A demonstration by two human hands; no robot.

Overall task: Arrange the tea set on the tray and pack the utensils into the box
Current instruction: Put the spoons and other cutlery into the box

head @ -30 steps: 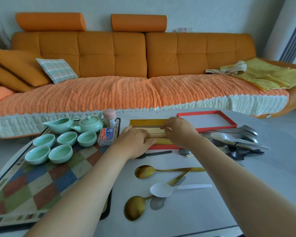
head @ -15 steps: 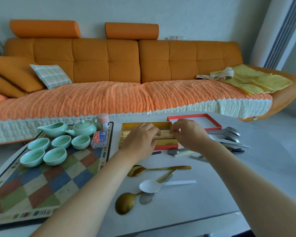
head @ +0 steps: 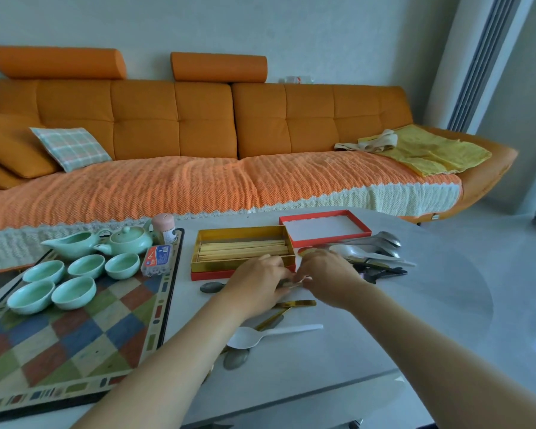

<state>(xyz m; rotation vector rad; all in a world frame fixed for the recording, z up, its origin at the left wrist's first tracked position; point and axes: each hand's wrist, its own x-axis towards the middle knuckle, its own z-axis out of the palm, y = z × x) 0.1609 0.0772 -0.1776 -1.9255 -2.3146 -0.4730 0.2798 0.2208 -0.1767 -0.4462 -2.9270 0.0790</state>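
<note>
Head cam, fwd + down, close over table (head: 415,305), sofa (head: 198,125) beyond.

Left hand (head: 254,286), right hand (head: 325,274) beside box (head: 214,265)

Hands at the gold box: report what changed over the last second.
The left hand and right hand left the chopsticks in the gold box and drew back toward the person. They now meet just before the box, over a thin pale piece; their grip is too blurred to judge. The teapot, cups, red lid and white spoon stayed put.
</note>
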